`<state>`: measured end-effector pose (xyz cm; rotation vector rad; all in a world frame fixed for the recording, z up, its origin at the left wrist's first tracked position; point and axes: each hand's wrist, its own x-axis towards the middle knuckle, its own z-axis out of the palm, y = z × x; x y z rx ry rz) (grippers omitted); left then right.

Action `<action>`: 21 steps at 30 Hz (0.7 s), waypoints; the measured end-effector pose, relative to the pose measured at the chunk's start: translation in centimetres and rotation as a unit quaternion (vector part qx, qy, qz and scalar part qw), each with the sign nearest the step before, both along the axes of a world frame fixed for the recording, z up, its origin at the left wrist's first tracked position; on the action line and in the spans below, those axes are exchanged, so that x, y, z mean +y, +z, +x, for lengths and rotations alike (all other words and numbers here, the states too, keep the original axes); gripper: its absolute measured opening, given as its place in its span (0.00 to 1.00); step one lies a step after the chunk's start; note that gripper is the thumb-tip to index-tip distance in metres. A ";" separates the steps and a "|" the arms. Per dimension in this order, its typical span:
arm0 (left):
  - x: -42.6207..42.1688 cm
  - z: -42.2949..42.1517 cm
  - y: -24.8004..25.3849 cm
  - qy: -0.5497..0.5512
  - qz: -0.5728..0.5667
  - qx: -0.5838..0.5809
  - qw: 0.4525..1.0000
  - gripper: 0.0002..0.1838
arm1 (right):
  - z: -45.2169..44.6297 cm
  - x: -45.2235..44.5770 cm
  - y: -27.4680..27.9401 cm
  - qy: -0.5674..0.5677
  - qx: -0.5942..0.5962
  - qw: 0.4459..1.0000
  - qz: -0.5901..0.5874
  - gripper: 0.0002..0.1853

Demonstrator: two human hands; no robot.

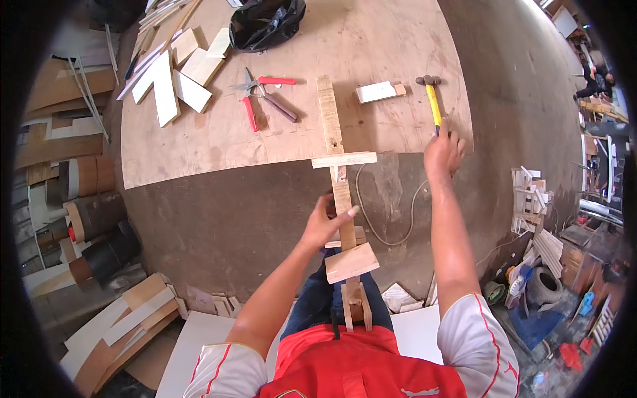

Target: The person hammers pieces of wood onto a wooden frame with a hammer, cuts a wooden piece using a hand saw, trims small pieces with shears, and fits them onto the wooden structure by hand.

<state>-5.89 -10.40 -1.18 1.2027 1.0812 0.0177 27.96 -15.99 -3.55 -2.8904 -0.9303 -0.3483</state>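
Note:
A long wooden frame of nailed strips runs from the table towards my lap, with a wooden bar (342,192) as its spine. Across it lie a short crosspiece (344,159) at the table's edge and a small wooden block (352,263) nearer my body. My left hand (326,224) is curled around the bar, thumb over the top; its other fingers are partly hidden. To the right, my right hand (444,152) closes on the grip end of a hammer (433,105) with a yellow handle, its head lying on the table.
On the plywood table (199,149) are red-handled snips (255,86), a white-faced wood piece (378,92), wood offcuts (162,89) and a black bag (265,30). A cord (385,243) lies on the floor. Stacked boards (126,325) stand left; a person (594,79) is far right.

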 end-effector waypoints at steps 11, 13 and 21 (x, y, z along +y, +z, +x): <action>-1.3 -2.0 1.8 -0.003 -0.017 -0.051 0.999 0.35 | -15.5 -11.6 1.4 0.142 0.259 0.940 0.170 0.27; -2.3 -3.3 2.4 -0.015 -0.027 -0.079 0.996 0.32 | -18.0 -12.9 2.3 0.136 0.397 0.893 0.162 0.24; -4.7 -6.0 4.0 0.024 -0.064 -0.230 0.971 0.32 | -21.6 -11.4 7.9 0.171 0.647 0.709 0.222 0.29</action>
